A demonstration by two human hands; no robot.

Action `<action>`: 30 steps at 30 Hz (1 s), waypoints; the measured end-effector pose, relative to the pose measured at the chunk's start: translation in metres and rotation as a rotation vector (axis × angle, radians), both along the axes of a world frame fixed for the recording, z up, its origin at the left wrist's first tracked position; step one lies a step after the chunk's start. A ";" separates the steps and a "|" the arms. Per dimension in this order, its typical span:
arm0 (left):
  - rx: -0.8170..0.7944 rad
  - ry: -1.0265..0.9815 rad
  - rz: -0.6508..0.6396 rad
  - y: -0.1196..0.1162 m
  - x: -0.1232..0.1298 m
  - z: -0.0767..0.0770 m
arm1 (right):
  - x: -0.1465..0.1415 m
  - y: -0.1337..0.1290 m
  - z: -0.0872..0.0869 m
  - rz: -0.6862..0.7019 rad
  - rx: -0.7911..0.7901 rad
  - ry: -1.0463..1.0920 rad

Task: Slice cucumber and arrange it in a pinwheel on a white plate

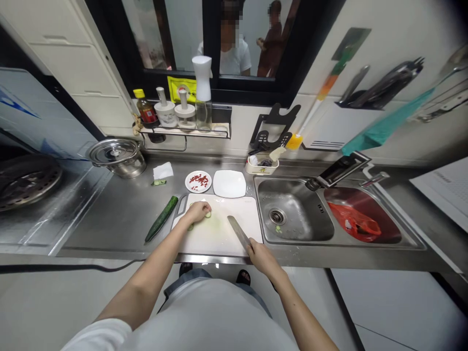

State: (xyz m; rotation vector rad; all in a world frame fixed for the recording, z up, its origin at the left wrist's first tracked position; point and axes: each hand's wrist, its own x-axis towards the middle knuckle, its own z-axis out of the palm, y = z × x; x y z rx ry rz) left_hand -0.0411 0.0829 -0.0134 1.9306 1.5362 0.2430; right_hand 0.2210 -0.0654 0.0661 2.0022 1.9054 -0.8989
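A white cutting board [219, 241] lies on the steel counter. At its upper left, my left hand [198, 211] is closed with fingertips on a pale green cucumber slice [208, 214]; more slices show partly beside and under the hand. My right hand [259, 252] grips the handle of a knife [237, 231], whose blade points up and left over the board's right part. Left of the board lies a whole dark green cucumber [161, 219]. Behind the board are a round plate of red pieces [198, 182] and a bare white square plate [229, 183].
A lidded steel pot [126, 161] stands at the back left, near a white paper [163, 170]. The double sink [298, 209] adjoins the board on the right, with a red bag [360, 224] in one basin. Bottles and jars [166, 114] stand on a wall rack.
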 end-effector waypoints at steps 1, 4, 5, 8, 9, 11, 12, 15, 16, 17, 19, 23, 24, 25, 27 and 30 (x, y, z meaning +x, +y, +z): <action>0.000 0.016 -0.098 -0.001 0.004 0.001 | 0.000 0.000 0.000 -0.001 0.001 -0.004; 0.043 0.083 -0.334 -0.003 0.018 0.003 | 0.001 -0.001 -0.001 -0.004 0.003 -0.001; 0.066 0.098 -0.388 -0.005 0.022 0.004 | 0.001 -0.002 -0.001 -0.004 0.003 0.000; 0.142 0.108 -0.424 -0.010 0.029 0.006 | 0.001 -0.003 0.001 -0.003 -0.005 -0.014; 0.164 0.109 -0.376 -0.012 0.029 0.006 | 0.000 -0.004 0.002 -0.001 -0.007 -0.021; 0.187 0.132 -0.212 -0.016 0.027 0.007 | -0.002 -0.004 0.003 0.013 -0.008 -0.037; 0.179 0.153 -0.124 -0.019 0.025 0.007 | -0.004 -0.004 0.004 0.026 -0.006 -0.048; 0.094 0.209 0.041 -0.025 0.020 0.008 | -0.014 -0.005 0.004 0.083 0.005 -0.081; 0.065 0.214 0.064 -0.027 0.020 0.008 | -0.018 -0.005 0.004 0.103 0.010 -0.085; 0.044 0.214 0.081 -0.028 0.020 0.007 | -0.022 -0.005 0.004 0.120 0.017 -0.084; 0.023 0.213 0.116 -0.030 0.022 0.006 | -0.029 -0.005 0.002 0.146 0.029 -0.073; 0.005 0.220 0.167 -0.031 0.025 0.003 | -0.037 -0.004 -0.004 0.170 0.038 -0.074; 0.004 0.222 0.172 -0.030 0.026 0.002 | -0.038 -0.004 -0.006 0.172 0.038 -0.078; 0.002 0.222 0.175 -0.030 0.026 0.001 | -0.039 -0.004 -0.009 0.175 0.039 -0.080; -0.002 0.225 0.182 -0.029 0.026 0.000 | -0.039 -0.003 -0.013 0.181 0.044 -0.079; -0.015 0.227 0.188 -0.028 0.026 0.001 | -0.038 -0.002 -0.018 0.189 0.047 -0.075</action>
